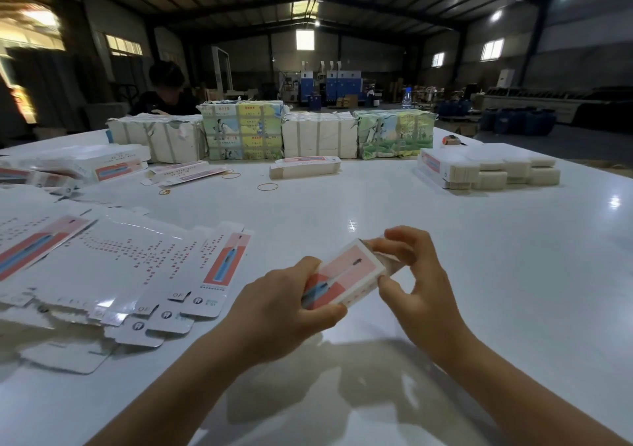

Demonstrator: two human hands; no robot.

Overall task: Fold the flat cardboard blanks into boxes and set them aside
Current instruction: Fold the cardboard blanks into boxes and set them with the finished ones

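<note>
A small white carton (346, 274) with a pink and blue print is held above the white table (445, 240), raised into a box shape. My left hand (284, 305) grips its near end, thumb on top. My right hand (414, 274) pinches its far end, fingers curled over the end flap and thumb at the corner. A fanned pile of flat blanks (120, 267) with the same print lies to the left of my hands.
Folded boxes (78, 164) lie at the far left. A banded stack of blanks (305, 168) sits mid-table, another stack (486, 171) at the right. Wrapped bundles (318, 133) line the far edge. Rubber bands (268, 187) lie loose. A person (164, 92) sits opposite.
</note>
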